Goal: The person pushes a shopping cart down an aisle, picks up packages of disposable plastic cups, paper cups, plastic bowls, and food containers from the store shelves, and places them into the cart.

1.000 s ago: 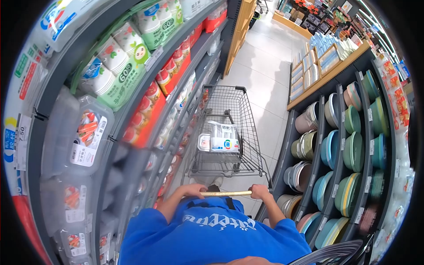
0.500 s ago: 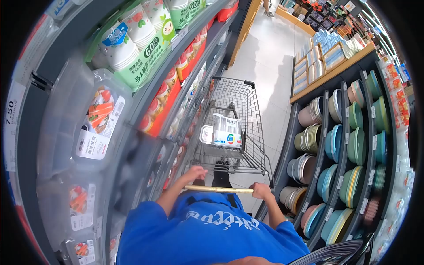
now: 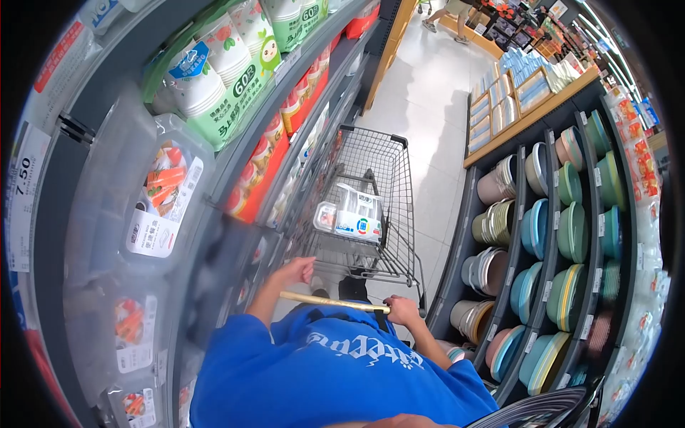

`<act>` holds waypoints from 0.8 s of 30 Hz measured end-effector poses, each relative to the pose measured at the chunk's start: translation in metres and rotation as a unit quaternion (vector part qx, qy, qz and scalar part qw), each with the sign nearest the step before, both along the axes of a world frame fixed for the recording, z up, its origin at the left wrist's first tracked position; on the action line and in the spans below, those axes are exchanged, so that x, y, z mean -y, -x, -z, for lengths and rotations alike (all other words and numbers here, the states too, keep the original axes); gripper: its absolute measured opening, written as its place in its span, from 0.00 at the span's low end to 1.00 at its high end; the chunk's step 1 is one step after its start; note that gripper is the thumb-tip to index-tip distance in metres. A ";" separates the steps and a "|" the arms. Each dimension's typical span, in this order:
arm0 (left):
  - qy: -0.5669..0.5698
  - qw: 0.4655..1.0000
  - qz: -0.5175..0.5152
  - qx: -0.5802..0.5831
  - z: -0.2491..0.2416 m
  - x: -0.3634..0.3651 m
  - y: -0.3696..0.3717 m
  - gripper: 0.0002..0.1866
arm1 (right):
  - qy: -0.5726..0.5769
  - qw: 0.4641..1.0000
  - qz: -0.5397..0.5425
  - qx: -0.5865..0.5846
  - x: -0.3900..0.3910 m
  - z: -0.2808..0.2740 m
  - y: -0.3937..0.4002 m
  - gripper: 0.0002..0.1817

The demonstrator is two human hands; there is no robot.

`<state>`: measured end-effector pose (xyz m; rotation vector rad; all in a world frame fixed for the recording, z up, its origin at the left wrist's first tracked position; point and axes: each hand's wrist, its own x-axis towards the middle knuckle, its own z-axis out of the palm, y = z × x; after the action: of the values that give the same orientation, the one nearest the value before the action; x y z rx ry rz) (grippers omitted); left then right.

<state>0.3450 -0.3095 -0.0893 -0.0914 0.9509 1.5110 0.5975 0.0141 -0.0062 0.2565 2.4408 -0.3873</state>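
My right hand [image 3: 402, 310] is wrapped round the right end of the yellow cart handle [image 3: 334, 302]. Off the bar, just beyond its left end, my left hand [image 3: 297, 270] is raised with its fingers curled in and nothing visible in it. The grey wire shopping cart [image 3: 408, 207] stands in front of me, slightly turned. Inside it lie a clear-wrapped white package [image 3: 359, 214] with blue and green print and, against its left side, a smaller white pack [image 3: 326, 215].
Close on the left, shelves hold packs of paper cups [image 3: 235, 89] and clear plastic food boxes [image 3: 168, 185]. On the right, shelves carry stacked bowls and basins [image 3: 536, 228], with folded cloths [image 3: 499, 103] beyond. A person's legs [image 3: 457, 20] show at the aisle's far end.
The cart and handle have shifted left and turned slightly. My left hand has moved left and up, my right hand left. The far person's legs have come further into view.
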 end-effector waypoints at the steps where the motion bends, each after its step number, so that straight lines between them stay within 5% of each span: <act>1: -0.045 0.998 -0.038 0.039 0.000 -0.004 -0.002 0.32 | 0.004 1.000 -0.001 0.005 -0.005 -0.001 -0.001 0.19; 6: -0.070 0.966 -0.237 0.078 -0.016 -0.024 0.009 0.28 | 0.005 1.000 -0.009 0.017 -0.007 0.006 -0.002 0.18; 10: 0.025 0.829 -0.554 0.074 -0.006 -0.042 0.053 0.20 | 0.012 1.000 -0.011 0.013 -0.007 0.008 -0.002 0.19; 12: 0.064 0.791 -0.608 0.009 0.025 -0.033 0.080 0.19 | 0.010 1.000 -0.012 0.013 -0.006 0.006 -0.001 0.20; 17: 0.149 0.774 -0.613 -0.063 0.005 -0.041 0.083 0.16 | 0.006 1.000 -0.011 0.009 -0.007 0.010 -0.002 0.20; 22: 0.194 0.773 -0.603 -0.012 0.054 -0.030 0.085 0.21 | 0.008 1.000 -0.009 0.003 -0.007 0.006 -0.003 0.20; 24: 0.279 0.730 -0.620 -0.069 0.052 -0.041 0.088 0.25 | 0.007 1.000 -0.009 0.007 -0.007 0.006 -0.002 0.20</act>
<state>0.2566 -0.2686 -0.1409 -1.2976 1.5778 2.3641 0.5999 0.0213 -0.0124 0.2302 2.4244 -0.3946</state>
